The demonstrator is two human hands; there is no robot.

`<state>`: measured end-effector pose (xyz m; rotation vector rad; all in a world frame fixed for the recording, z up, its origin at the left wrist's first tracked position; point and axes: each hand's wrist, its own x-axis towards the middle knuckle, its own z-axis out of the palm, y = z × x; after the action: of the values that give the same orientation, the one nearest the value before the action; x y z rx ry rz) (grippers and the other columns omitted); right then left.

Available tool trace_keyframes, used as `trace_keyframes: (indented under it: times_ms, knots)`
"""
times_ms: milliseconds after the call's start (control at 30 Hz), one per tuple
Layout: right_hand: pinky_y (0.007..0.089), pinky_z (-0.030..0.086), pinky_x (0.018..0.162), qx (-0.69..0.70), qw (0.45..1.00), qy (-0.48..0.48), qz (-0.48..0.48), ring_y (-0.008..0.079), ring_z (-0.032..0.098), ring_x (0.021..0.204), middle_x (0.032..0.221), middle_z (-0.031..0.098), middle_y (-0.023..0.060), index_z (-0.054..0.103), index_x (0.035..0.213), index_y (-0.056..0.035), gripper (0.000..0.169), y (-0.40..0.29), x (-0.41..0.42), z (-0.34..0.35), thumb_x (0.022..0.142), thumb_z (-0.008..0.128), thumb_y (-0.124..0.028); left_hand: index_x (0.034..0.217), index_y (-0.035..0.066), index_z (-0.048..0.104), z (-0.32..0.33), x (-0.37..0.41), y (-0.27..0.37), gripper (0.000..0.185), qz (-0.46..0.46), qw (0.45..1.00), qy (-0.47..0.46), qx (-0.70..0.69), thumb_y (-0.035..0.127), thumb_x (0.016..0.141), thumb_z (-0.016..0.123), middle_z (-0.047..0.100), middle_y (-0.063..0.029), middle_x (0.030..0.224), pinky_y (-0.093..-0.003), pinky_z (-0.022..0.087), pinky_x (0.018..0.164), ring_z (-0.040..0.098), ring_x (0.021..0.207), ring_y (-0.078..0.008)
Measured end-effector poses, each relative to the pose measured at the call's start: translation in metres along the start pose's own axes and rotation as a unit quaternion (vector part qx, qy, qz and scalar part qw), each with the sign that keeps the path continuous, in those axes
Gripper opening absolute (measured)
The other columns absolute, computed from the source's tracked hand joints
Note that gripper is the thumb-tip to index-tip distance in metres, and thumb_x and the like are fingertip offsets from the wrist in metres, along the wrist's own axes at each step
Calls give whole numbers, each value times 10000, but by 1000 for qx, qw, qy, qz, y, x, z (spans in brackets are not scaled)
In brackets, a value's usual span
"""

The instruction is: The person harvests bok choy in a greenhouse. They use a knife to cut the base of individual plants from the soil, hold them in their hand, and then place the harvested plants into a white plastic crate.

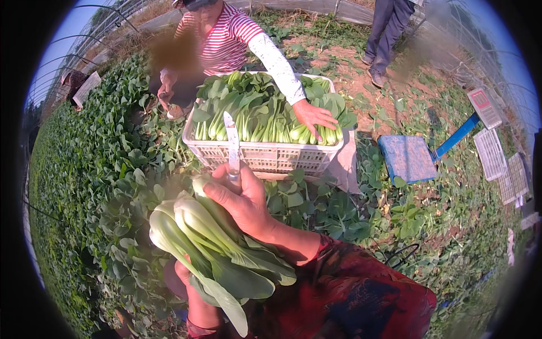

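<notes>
My left hand (189,284) grips a bunch of bok choy (211,245) from underneath, with its pale stem ends toward the upper left and its leaves hanging to the lower right. In my right hand (247,203) is a knife (232,142), its blade pointing up and away from me. The right thumb and palm also rest against the top head of the bunch. Beyond the knife stands a white plastic crate (262,154) packed with bok choy (254,114). A co-worker's hand (315,118) lies on the heads at the crate's right side.
A co-worker in a striped shirt (220,40) crouches behind the crate. To the right sits a blue platform scale (407,159) with a display (485,108) on a post. Leafy crop (106,169) grows densely at left. Another person's legs (387,38) stand at the back.
</notes>
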<state>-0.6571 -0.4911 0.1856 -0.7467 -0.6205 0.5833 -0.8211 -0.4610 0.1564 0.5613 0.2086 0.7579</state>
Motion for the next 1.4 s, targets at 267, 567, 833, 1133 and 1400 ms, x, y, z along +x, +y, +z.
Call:
trace_keyframes:
  times_ms: [267,567,833,1133,1400]
  knots:
    - [232,367,490,-181,981,-5,-76,38,421,516,596,479,-16,524,993,-32,139,-32,-8,-83,939,584,-145,1286,-19,472,16,-4,-69,589,6,992,12,127,279,795,601,615,-168,1139,-383,547,820,638,965,-278]
    - [247,462,860,-3,995,-86,50,93,562,988,1125,606,71,445,1308,27,510,-71,-8,-161,889,677,-150,1296,-10,460,37,43,-104,640,-71,984,27,162,195,724,660,612,-155,1151,-369,530,849,632,986,-259]
    - [379,314,1072,88,988,-115,46,210,406,1279,1386,414,141,204,1449,16,786,-91,-6,-220,859,700,-138,1306,0,441,94,106,-155,687,-155,963,5,219,121,672,673,605,-140,1149,-356,524,856,627,995,-246]
    - [399,324,1064,20,998,6,-63,251,430,1261,1389,400,184,192,1431,63,833,-119,37,-271,859,697,-271,1314,-23,438,161,192,-181,760,-274,907,-58,316,13,593,673,589,-103,1182,-332,459,925,584,1067,-214]
    - [361,395,1013,-77,982,150,-81,238,504,1197,1329,483,177,206,1438,45,810,-148,159,-315,845,680,-237,1279,-22,500,222,347,-211,609,-279,878,-179,346,28,713,718,614,-101,1177,-340,453,948,589,1073,-201]
